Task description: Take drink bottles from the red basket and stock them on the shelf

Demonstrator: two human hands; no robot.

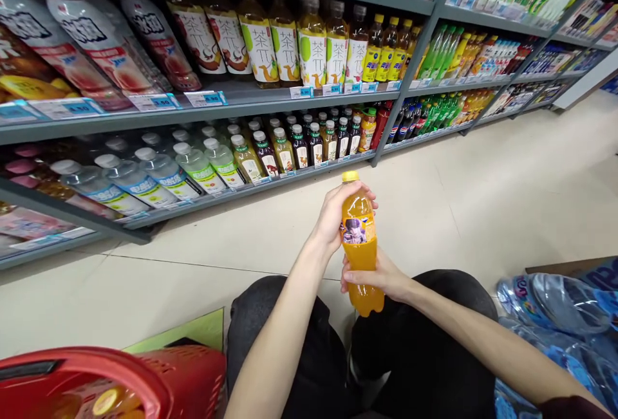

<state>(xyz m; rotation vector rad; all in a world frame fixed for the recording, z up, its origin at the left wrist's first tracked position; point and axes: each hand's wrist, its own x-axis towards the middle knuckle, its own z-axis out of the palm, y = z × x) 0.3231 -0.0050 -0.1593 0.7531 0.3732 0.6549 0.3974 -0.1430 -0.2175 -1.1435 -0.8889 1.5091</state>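
Note:
An orange soda bottle [361, 258] with a yellow cap stands nearly upright between both my hands, above my knees. Around its upper part, just below the cap, my left hand [334, 213] is wrapped, with fingertips showing on the far side. Lower down, my right hand [374, 275] grips the bottle near its base, the thumb lying across the front. The printed label faces me between the two hands. Down at the left sits a red shopping basket [188, 374], and a yellow-capped bottle [107, 401] lies inside it.
Grey shelves [270, 102] full of drink bottles run along the front and off to the right. Large water bottles [555, 303] in packs lie beside my right knee. Pale floor tiles [434, 213] stretch between me and the shelves. A green mat [203, 332] lies behind the basket.

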